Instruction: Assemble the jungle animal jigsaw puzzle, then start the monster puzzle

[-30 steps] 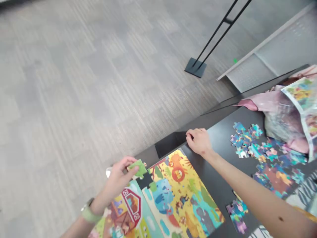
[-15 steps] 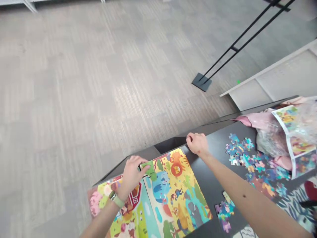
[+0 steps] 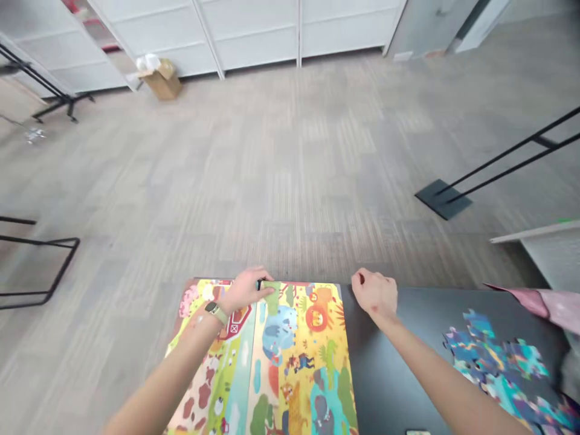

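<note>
The left hand point(image 3: 244, 290) is pinching a green puzzle piece point(image 3: 272, 295) between thumb and fingers, pressing it down at the far edge of the colorful jigsaw puzzle point(image 3: 301, 356), just right of a red barn and above a blue elephant. A green watch band point(image 3: 216, 312) is circling that wrist. The piece looks light, thin and stiff, likely pressed cardboard, so it seems easiest to hold by its edges, though its tabs could bend if squeezed. The right hand point(image 3: 374, 295) is holding nothing, its fingers curling loosely as it rests at the far edge of the black table point(image 3: 399, 368). To the right, a pile of loose puzzle pieces point(image 3: 493, 362) is lying on the table, and a pink bag point(image 3: 553, 305) is poking in at the right edge.
</note>
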The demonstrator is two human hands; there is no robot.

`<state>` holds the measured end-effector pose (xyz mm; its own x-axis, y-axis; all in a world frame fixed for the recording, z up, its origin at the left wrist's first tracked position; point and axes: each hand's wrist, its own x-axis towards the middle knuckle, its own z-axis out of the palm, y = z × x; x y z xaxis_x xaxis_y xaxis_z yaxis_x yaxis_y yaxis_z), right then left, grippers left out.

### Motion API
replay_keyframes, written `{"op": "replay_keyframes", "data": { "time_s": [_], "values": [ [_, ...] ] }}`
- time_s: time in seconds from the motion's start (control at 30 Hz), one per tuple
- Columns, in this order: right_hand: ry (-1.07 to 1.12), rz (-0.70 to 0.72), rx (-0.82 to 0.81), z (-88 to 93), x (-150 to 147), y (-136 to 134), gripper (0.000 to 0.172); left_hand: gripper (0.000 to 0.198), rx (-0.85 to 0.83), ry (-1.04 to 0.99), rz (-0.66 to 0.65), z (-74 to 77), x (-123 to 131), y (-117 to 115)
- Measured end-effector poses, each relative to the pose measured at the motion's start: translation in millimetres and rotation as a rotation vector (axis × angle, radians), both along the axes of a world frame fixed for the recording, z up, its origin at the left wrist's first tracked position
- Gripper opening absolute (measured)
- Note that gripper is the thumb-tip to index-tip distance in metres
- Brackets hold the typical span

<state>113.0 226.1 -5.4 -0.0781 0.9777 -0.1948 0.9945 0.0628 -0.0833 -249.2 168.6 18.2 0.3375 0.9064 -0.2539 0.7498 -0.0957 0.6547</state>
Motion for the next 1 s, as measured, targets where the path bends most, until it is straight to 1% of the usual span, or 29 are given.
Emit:
{"op": "replay_keyframes", "data": {
  "time_s": [0.17, 0.3, 0.37, 0.43, 0.5, 0.57, 0.6, 0.67, 0.7, 0.73, 0.77, 0.8, 0.83, 0.87, 0.9, 0.93, 0.97, 1.0],
  "values": [
    [0.059, 0.006, 0.034, -1.4, 3, -7, 0.037, 0.023, 0.094, 0.012, -0.026, -11.0, -4, -6],
    [0.130, -0.010, 0.057, -7.6, 8, -13, 0.039, 0.023, 0.185, 0.016, -0.035, -24.4, -6, -9],
    [0.197, -0.018, 0.065, -11.3, 9, -14, 0.039, 0.024, 0.235, 0.031, -0.037, -27.3, -6, -9],
    [0.293, -0.021, 0.074, -11.4, 8, -10, 0.037, 0.025, 0.305, 0.052, -0.016, -22.9, -6, -9],
    [0.420, -0.022, 0.095, -2.2, 7, -5, 0.034, 0.028, 0.406, 0.074, 0.049, -9.9, -4, -17],
    [0.568, -0.014, 0.143, 19.3, 11, -3, 0.032, 0.034, 0.518, 0.083, 0.129, 8.3, 4, -38],
    [0.641, -0.006, 0.177, 33.7, 18, -7, 0.034, 0.038, 0.566, 0.081, 0.154, 16.9, 11, -55],
    [0.773, 0.040, 0.241, 63.5, 39, -27, 0.040, 0.038, 0.625, 0.062, 0.133, 27.1, 35, -101],
    [0.824, 0.080, 0.260, 76.0, 52, -44, 0.042, 0.037, 0.643, 0.051, 0.110, 27.4, 51, -128],
    [0.863, 0.126, 0.267, 85.1, 67, -65, 0.043, 0.034, 0.653, 0.048, 0.078, 24.1, 70, -157],
    [0.889, 0.171, 0.264, 90.2, 82, -91, 0.042, 0.031, 0.665, 0.073, 0.026, 17.6, 91, -187],
    [0.904, 0.211, 0.255, 91.0, 98, -119, 0.040, 0.029, 0.677, 0.085, -0.005, 8.7, 116, -215],
    [0.910, 0.245, 0.247, 87.6, 114, -148, 0.036, 0.029, 0.722, 0.071, -0.001, -2.1, 142, -241],
    [0.911, 0.263, 0.245, 80.5, 130, -177, 0.032, 0.031, 0.763, 0.067, 0.001, -14.0, 169, -263],
    [0.907, 0.272, 0.257, 70.6, 147, -204, 0.029, 0.035, 0.813, 0.083, -0.003, -26.4, 196, -279],
    [0.880, 0.283, 0.309, 58.8, 165, -228, 0.028, 0.040, 0.875, 0.105, -0.045, -38.8, 221, -290],
    [0.841, 0.280, 0.364, 46.0, 184, -248, 0.025, 0.046, 0.934, 0.127, -0.116, -50.7, 243, -295],
    [0.795, 0.281, 0.397, 33.2, 205, -264, 0.022, 0.050, 0.956, 0.172, -0.145, -61.6, 261, -295]
  ]
}}
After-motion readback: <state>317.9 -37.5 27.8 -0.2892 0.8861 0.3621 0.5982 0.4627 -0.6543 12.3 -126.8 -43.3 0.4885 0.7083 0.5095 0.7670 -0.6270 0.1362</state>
